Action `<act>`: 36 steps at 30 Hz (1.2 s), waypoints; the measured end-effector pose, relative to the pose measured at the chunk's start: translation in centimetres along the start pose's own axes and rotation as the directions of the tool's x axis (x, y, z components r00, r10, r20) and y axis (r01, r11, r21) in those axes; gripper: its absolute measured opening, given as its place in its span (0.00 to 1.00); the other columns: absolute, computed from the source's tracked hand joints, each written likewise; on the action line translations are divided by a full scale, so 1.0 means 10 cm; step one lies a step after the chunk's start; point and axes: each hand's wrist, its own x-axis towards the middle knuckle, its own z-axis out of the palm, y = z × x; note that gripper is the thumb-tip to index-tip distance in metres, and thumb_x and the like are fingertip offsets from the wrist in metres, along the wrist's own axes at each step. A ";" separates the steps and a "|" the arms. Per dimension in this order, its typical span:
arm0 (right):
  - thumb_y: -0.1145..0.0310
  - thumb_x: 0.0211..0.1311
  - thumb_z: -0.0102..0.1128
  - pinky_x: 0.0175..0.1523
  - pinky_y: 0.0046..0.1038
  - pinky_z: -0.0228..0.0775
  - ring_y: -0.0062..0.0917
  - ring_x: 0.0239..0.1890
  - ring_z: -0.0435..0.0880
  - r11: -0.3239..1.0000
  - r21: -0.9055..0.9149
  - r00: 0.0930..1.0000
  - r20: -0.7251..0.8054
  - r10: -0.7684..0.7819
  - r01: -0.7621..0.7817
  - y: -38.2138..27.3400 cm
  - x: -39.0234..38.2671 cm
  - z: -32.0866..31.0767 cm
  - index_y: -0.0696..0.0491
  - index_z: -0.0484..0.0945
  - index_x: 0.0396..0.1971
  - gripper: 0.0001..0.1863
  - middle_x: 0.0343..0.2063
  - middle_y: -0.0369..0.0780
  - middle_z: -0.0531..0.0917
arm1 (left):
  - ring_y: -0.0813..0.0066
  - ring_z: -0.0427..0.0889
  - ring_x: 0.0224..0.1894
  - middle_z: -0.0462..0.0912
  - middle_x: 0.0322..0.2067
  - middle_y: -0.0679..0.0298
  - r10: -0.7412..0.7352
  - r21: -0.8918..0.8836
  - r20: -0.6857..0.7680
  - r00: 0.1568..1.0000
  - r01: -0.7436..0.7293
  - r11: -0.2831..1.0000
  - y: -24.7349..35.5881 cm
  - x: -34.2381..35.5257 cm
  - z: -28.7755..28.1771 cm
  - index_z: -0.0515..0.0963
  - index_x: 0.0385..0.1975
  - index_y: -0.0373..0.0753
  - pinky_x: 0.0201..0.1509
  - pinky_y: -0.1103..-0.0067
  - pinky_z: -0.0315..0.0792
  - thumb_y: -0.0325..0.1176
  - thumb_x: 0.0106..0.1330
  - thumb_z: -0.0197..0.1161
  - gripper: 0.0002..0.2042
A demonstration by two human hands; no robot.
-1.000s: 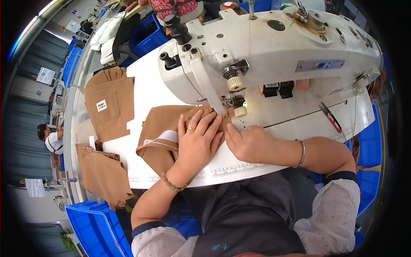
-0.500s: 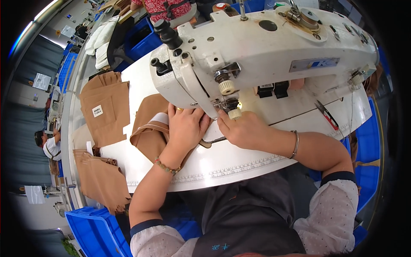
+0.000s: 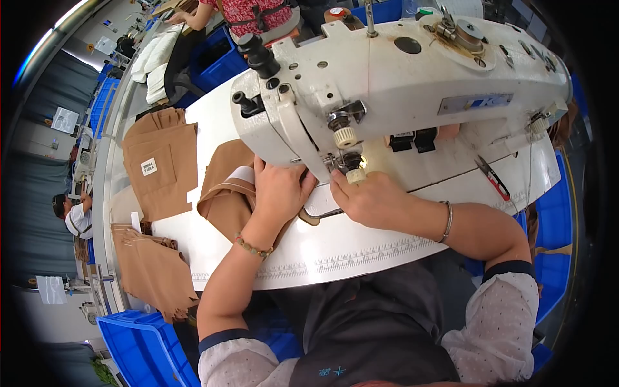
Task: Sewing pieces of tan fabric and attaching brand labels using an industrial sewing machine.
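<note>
A white sewing machine (image 3: 400, 84) stands on a white table. My left hand (image 3: 280, 193), closed with its fingertips partly hidden beneath the machine head, presses on a brown fabric piece (image 3: 222, 209). That piece is folded over and shows a white strip along its fold. Right beside the presser foot and needle area, my right hand (image 3: 374, 200) has its fingers curled into a pinch; what they hold is hidden. The two hands are close together but apart, on either side of the needle area, where a small lamp glows.
Stacked brown fabric pieces (image 3: 158, 164) lie on the left, one with a white label. More cut brown pieces (image 3: 151, 267) lie nearer. Red-handled thread snips (image 3: 494, 179) rest at the right. A ruler strip (image 3: 361, 253) runs along the table's front. Blue crates (image 3: 145, 342) stand below.
The view has shifted slightly. My left fingers reach a little further under the machine head. Across the table, a co-worker's forearm and hand have come into view.
</note>
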 end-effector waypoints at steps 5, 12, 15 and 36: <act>0.71 0.50 0.60 0.23 0.25 0.71 0.24 0.22 0.83 1.000 -0.016 0.989 0.147 -0.022 0.025 0.01 0.00 -0.06 0.58 0.79 0.31 0.09 0.31 0.45 0.81 | 0.58 0.79 0.49 0.86 0.37 0.61 -0.011 -0.046 -0.074 0.997 0.007 0.999 0.00 0.03 0.00 0.88 0.36 0.45 0.65 0.59 0.59 0.37 0.59 0.66 0.09; 0.71 0.48 0.60 0.22 0.28 0.72 0.24 0.18 0.81 1.000 0.008 1.000 0.005 -0.016 0.016 0.01 0.02 -0.03 0.56 0.77 0.23 0.05 0.20 0.38 0.77 | 0.56 0.74 0.61 0.81 0.52 0.59 -0.097 0.098 -0.067 0.993 0.103 0.990 0.07 -0.14 0.02 0.84 0.48 0.42 0.66 0.50 0.59 0.43 0.65 0.64 0.16; 0.70 0.54 0.62 0.28 0.26 0.75 0.24 0.26 0.85 1.000 -0.019 0.990 0.140 -0.006 0.009 0.03 -0.04 -0.04 0.59 0.83 0.38 0.13 0.44 0.47 0.86 | 0.55 0.73 0.62 0.80 0.55 0.59 -0.122 0.131 -0.112 0.986 0.136 0.982 0.23 -0.33 -0.01 0.81 0.54 0.41 0.66 0.51 0.59 0.43 0.66 0.64 0.19; 0.68 0.57 0.65 0.45 0.35 0.74 0.35 0.40 0.80 0.918 0.390 0.993 0.110 0.033 -0.073 -0.85 0.80 0.41 0.55 0.79 0.40 0.12 0.34 0.40 0.78 | 0.64 0.81 0.53 0.84 0.51 0.58 -0.626 -0.449 -0.271 0.731 0.479 0.754 -0.67 -2.35 -0.80 0.84 0.45 0.34 0.57 0.71 0.74 0.22 0.60 0.70 0.13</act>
